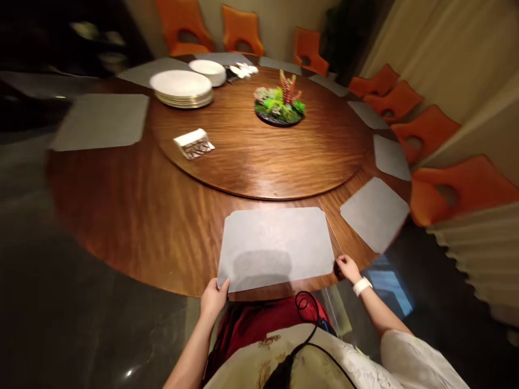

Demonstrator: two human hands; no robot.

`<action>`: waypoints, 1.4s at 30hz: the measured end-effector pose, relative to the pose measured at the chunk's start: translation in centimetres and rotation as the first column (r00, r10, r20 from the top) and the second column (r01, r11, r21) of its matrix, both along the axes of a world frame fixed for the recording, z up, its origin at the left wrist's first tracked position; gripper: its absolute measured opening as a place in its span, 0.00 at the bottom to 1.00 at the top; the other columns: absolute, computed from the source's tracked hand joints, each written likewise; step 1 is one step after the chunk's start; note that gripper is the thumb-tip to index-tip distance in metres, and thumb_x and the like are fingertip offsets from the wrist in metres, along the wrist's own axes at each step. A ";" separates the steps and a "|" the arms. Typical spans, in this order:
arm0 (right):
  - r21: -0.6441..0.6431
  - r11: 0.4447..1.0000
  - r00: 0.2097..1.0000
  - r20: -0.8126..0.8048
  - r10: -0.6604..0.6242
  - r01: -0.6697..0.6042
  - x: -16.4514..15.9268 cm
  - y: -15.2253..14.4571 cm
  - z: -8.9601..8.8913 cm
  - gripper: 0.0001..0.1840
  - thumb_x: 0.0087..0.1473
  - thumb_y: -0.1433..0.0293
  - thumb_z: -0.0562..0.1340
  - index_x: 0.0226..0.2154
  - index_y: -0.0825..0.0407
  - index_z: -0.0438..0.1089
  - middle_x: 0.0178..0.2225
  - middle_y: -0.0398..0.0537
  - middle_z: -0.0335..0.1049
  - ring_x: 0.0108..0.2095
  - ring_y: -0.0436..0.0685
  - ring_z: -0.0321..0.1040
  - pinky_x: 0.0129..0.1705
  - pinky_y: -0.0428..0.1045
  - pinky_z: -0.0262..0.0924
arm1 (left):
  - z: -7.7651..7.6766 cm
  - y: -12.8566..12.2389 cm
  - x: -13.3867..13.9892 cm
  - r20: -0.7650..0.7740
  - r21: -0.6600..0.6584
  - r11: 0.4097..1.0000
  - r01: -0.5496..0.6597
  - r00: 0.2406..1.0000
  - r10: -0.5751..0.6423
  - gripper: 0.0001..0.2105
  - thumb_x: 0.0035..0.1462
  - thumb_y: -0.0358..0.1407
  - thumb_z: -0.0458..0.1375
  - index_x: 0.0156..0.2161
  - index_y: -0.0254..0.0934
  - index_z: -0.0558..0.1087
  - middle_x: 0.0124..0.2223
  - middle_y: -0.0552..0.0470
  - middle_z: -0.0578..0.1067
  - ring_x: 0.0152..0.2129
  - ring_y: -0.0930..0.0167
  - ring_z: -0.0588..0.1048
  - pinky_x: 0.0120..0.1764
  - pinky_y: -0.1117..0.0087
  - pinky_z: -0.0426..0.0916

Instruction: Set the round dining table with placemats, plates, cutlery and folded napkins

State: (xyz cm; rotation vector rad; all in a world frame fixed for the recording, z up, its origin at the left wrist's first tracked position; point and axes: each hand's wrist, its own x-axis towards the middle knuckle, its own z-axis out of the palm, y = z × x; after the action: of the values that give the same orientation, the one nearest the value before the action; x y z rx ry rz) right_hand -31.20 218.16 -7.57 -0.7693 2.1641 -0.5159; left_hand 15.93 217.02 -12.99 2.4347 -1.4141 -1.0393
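A grey placemat (279,237) lies at the near edge of the round wooden table, with a shadow across its lower part. My left hand (214,297) pinches its near left corner, thumb on top and fingers curled beneath. At the near right corner, my right hand (347,268) is closed with its fingertips against the mat's edge; the exact grip there is partly hidden. A white band (362,286) circles my right wrist. Another grey placemat (376,214) lies to the right of my right hand.
The raised turntable (259,167) carries stacked white plates (181,85), smaller white dishes (208,72), a folded napkin-like holder (194,143) and a plant centrepiece (280,102). More placemats (101,121) ring the table (133,210). Orange chairs (466,186) stand behind and right. A black cord (304,346) hangs before me.
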 end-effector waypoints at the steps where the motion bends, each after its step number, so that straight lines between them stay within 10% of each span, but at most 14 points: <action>1: -0.038 0.999 0.992 -0.126 0.018 -0.023 0.5 0.2 0.1 0.03 0.51 0.71 0.60 0.27 0.53 0.68 0.25 0.45 0.71 0.26 0.52 0.69 0.33 0.46 0.63 | 0.0 0.3 0.6 -0.019 0.015 0.999 0.036 0.999 -0.036 0.13 0.57 0.46 0.53 0.27 0.42 0.60 0.24 0.53 0.71 0.26 0.63 0.74 0.30 0.68 0.63; 8: -0.068 0.977 0.944 -0.250 -0.215 0.204 5.8 3.5 -1.7 0.08 0.52 0.73 0.58 0.32 0.54 0.73 0.36 0.51 0.76 0.38 0.54 0.70 0.46 0.46 0.61 | -0.2 0.4 5.7 0.066 -0.019 0.873 0.487 0.872 -0.485 0.15 0.56 0.50 0.51 0.26 0.42 0.60 0.29 0.47 0.73 0.34 0.58 0.76 0.38 0.63 0.68; 15: -0.062 0.963 0.924 -0.270 -0.269 0.262 7.4 5.8 -1.6 0.10 0.50 0.72 0.55 0.27 0.54 0.72 0.30 0.49 0.74 0.35 0.55 0.69 0.41 0.45 0.61 | 0.3 -0.1 6.7 0.185 -0.106 0.810 0.577 0.812 -0.554 0.15 0.57 0.48 0.48 0.30 0.39 0.66 0.37 0.38 0.73 0.44 0.55 0.73 0.51 0.60 0.68; 20: -0.065 0.970 0.933 -0.266 -0.241 0.233 6.9 5.9 -0.1 0.06 0.50 0.71 0.57 0.26 0.53 0.69 0.30 0.50 0.73 0.34 0.55 0.69 0.40 0.46 0.61 | 3.4 0.8 4.9 0.055 -0.225 0.882 0.414 0.909 -0.413 0.10 0.57 0.44 0.50 0.30 0.40 0.64 0.35 0.43 0.72 0.40 0.57 0.75 0.46 0.59 0.70; 25: -0.052 0.993 0.980 -0.163 -0.114 0.107 10.2 7.0 1.3 0.13 0.58 0.65 0.55 0.29 0.55 0.69 0.30 0.53 0.74 0.28 0.54 0.70 0.32 0.46 0.61 | 7.9 -0.5 5.7 -0.503 -0.315 0.936 -0.156 0.864 -0.025 0.09 0.61 0.43 0.50 0.38 0.41 0.64 0.29 0.53 0.70 0.23 0.68 0.72 0.28 0.68 0.70; 27: 0.108 0.993 0.990 0.135 0.029 -0.043 13.5 7.4 1.8 0.19 0.59 0.57 0.57 0.28 0.56 0.70 0.27 0.53 0.73 0.21 0.53 0.68 0.24 0.46 0.58 | 9.6 -2.5 8.5 -0.628 -0.356 0.864 -0.356 0.776 0.061 0.09 0.60 0.43 0.52 0.39 0.40 0.64 0.28 0.55 0.69 0.21 0.71 0.70 0.26 0.72 0.69; 31: 0.236 0.908 0.746 0.656 0.115 -0.347 23.3 6.4 2.6 0.26 0.52 0.49 0.65 0.38 0.57 0.73 0.34 0.57 0.76 0.21 0.55 0.71 0.19 0.46 0.60 | 11.7 -8.0 17.8 -0.676 -0.461 0.670 -0.582 0.719 0.160 0.07 0.58 0.39 0.56 0.37 0.37 0.66 0.28 0.56 0.69 0.23 0.75 0.69 0.27 0.78 0.67; 42: 0.282 0.949 0.583 0.798 -0.149 -0.143 53.7 -5.2 -0.6 0.14 0.56 0.61 0.64 0.39 0.54 0.68 0.33 0.47 0.73 0.25 0.50 0.71 0.27 0.45 0.67 | 8.0 -24.2 43.2 -0.707 -0.214 0.655 -0.725 0.578 0.408 0.10 0.61 0.43 0.51 0.33 0.38 0.63 0.19 0.63 0.58 0.12 0.79 0.57 0.16 0.81 0.57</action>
State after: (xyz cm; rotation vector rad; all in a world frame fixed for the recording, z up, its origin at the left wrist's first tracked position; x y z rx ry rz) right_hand 22.48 213.00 -8.18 -0.2358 1.3025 -0.3892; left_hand 59.15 192.82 -4.94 1.7189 -0.4679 -0.9823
